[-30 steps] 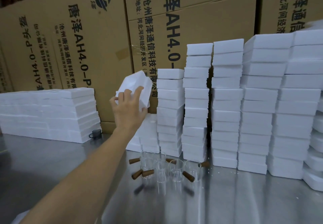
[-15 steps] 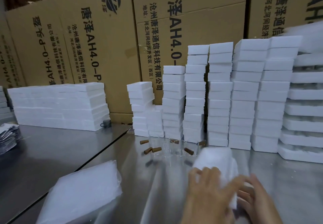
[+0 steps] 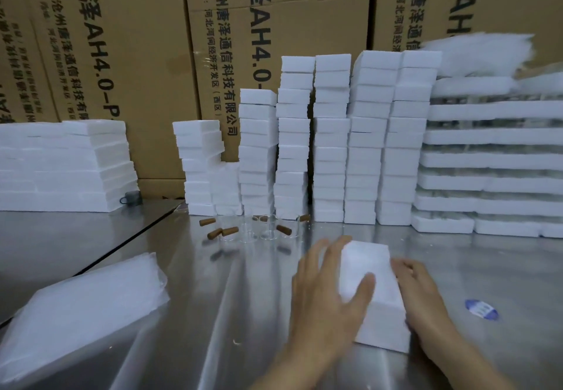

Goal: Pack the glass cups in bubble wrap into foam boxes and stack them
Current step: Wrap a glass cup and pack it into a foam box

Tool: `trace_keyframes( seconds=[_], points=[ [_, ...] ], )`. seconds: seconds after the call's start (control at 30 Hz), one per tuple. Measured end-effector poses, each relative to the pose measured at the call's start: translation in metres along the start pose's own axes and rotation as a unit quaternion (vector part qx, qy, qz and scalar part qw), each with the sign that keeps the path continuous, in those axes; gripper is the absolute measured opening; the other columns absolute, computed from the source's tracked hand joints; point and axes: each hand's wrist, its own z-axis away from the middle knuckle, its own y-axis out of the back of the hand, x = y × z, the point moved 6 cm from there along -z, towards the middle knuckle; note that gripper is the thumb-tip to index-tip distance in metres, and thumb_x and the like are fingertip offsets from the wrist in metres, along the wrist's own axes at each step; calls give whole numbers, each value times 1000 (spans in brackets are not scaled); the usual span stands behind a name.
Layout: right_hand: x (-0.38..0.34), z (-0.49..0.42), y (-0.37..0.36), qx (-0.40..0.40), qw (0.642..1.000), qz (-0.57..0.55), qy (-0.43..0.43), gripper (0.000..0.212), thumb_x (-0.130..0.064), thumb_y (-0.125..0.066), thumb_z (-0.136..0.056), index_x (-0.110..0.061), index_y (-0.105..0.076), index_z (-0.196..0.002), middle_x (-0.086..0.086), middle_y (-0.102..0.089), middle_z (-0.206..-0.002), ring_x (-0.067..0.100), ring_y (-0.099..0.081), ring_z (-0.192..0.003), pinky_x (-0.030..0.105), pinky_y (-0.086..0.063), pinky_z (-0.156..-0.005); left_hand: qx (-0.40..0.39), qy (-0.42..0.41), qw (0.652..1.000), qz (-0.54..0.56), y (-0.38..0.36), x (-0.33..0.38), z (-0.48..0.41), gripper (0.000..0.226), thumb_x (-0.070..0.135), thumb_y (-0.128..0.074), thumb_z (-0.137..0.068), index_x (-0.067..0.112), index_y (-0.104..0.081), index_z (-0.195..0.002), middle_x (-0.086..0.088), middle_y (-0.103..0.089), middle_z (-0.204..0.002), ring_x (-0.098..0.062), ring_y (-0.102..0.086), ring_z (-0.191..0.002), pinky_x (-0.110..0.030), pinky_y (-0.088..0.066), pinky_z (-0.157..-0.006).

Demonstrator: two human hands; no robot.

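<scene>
A white foam box (image 3: 373, 270) lies on the steel table (image 3: 487, 267) in front of me. My left hand (image 3: 326, 298) lies against its left side with straight fingers, the thumb across the top. My right hand (image 3: 422, 295) holds the right side, fingers curled on the edge. Several clear glass cups (image 3: 262, 231) with brown handles stand further back near the foam stacks. A pile of bubble wrap (image 3: 82, 313) rests at the lower left.
Tall stacks of small foam boxes (image 3: 332, 139) line the back, before big cardboard cartons (image 3: 274, 24). Flat foam sheets (image 3: 61, 164) are piled at left, wide foam trays (image 3: 493, 161) at right. A blue sticker (image 3: 481, 309) lies right of my hands.
My left hand took a foam box at the short stack and brought it down onto the table. Both hands now rest on it, and the box lies squarer in front of me.
</scene>
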Motion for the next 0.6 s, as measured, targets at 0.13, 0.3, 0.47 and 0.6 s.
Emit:
trace_keyframes(
  seconds=[0.13, 0.3, 0.47, 0.6],
  points=[
    [-31, 20, -23, -60, 998, 33, 5, 22, -56, -56, -100, -35, -60, -108, -3, -71, -109, 17, -70, -97, 34, -52, -72, -95, 267, 898, 336, -21, -43, -4, 62, 60, -48, -108, 47, -28, -165, 19, -36, -168, -1, -34, -151, -35, -23, -130],
    [-28, 25, -26, -113, 993, 33, -15, 32, -60, -53, -100, -34, -65, -113, -1, -78, -96, 13, -77, -77, 22, -55, -54, -163, 289, 888, 317, -36, -53, -3, 50, 59, -31, -113, 35, -69, -135, 16, -78, -124, -1, -71, -116, -23, -50, -101],
    [-43, 22, -17, -28, 995, 72, 55, 34, -54, -55, -101, -25, -70, -110, -1, -71, -109, 22, -66, -101, 39, -52, -87, -183, 300, 873, 339, -32, -39, -2, 54, 64, -17, -113, 43, -67, -119, 34, -77, -97, 20, -68, -92, 3, -45, -81],
    [-94, 71, -28, 47, 896, 223, 382, 28, -48, -55, -99, -33, -62, -122, -14, -59, -121, 10, -50, -120, 35, -40, -103, -152, 319, 872, 338, -16, -42, -5, 51, 69, -14, -110, 44, -56, -96, 41, -66, -68, 25, -62, -63, 1, -42, -53]
  ],
)
